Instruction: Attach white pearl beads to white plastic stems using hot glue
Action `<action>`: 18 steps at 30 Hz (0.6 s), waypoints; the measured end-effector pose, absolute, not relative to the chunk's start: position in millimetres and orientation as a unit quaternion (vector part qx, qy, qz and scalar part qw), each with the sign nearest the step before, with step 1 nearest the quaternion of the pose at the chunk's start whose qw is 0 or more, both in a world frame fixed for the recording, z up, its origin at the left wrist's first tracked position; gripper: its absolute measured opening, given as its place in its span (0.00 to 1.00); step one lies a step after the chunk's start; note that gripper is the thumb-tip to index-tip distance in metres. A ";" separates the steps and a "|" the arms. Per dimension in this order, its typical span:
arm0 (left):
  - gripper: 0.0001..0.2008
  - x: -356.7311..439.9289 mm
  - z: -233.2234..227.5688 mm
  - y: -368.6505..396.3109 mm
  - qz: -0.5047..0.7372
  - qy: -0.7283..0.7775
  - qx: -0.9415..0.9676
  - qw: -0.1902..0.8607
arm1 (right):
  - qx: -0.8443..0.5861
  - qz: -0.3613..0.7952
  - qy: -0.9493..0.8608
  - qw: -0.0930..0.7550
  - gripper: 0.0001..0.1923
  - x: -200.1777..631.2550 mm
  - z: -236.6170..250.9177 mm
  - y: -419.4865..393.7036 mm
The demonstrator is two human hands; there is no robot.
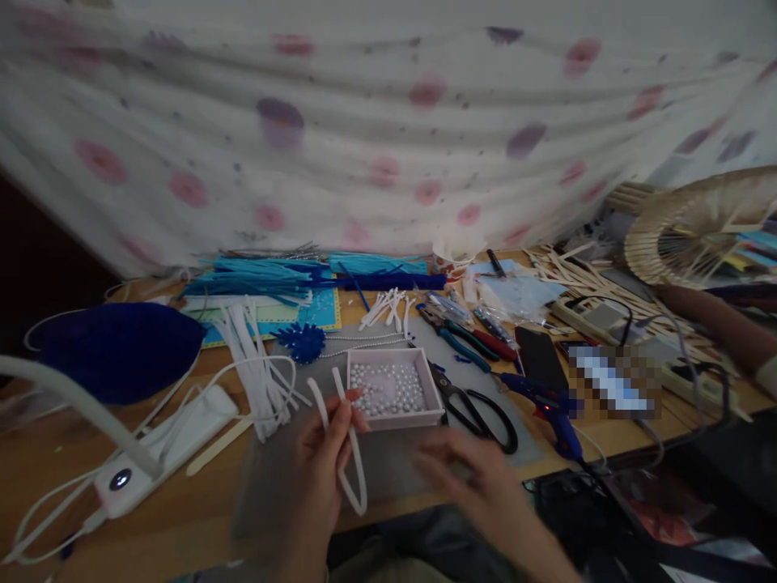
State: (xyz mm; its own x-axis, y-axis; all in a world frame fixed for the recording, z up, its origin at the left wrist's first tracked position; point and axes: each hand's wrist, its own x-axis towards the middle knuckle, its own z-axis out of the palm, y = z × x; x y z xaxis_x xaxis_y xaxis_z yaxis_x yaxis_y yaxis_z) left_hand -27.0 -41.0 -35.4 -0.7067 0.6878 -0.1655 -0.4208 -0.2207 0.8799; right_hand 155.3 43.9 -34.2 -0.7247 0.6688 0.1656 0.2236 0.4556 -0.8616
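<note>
At the bottom centre of the frame, the left hand (321, 465) pinches a white flexible strip bent into a long narrow loop (346, 441), thumb and fingers closed on it just below its two upright ends. The right hand (470, 478) hovers beside it, blurred, fingers loosely spread and holding nothing that I can make out. Both hands sit above a grey mat (388, 461) on the wooden table (200, 510).

Just beyond the loop stands a shallow pale pink cardboard box of small white pearl beads (393, 390), and to its right lie black-handled scissors (479, 409) and a blue hot glue gun (549, 409). By my reading, the loop is being shaped or held ready for decorating; the next move seems to call for a steady pinch on the strip while the free hand fetches a bead or the glue.

Left of the box lies a bundle of white strips (258, 364), then a dark blue fabric oval (121, 348). Further back, turquoise paper fringes (273, 275) stretch along the table edge, under a white cloth with pink and purple spots (388, 121) filling the upper frame.
</note>
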 end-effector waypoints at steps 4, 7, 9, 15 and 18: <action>0.24 -36.5 -40.5 -43.5 0.764 0.513 0.144 0.363 | -0.248 0.205 -0.940 0.113 0.12 125.2 3.7 108.1; 0.26 -40.8 -42.4 -45.1 0.764 0.518 0.149 0.355 | -0.229 0.114 -0.966 -0.028 0.11 83.5 7.5 130.5; 0.26 -44.4 -43.2 -47.5 0.756 0.529 0.153 0.353 | -0.232 0.091 -0.966 -0.066 0.11 61.8 1.9 133.8; 0.26 -53.2 -46.1 -49.7 0.744 0.536 0.161 0.365 | -0.256 0.050 -0.959 -0.115 0.17 47.5 -12.4 130.9; 0.25 -52.2 -43.6 -46.2 0.749 0.526 0.162 0.369 | -0.269 0.057 -0.956 -0.107 0.17 48.6 -15.8 130.2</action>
State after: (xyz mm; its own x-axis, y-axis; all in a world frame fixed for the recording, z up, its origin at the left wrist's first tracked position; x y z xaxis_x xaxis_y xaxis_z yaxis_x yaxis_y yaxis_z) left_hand -52.2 -46.2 -43.6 -0.6750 0.7234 -0.1452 -0.3825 -0.1748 0.9073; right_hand 48.6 130.2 -15.8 -0.8327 0.5018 -0.2342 0.5260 0.8489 -0.0512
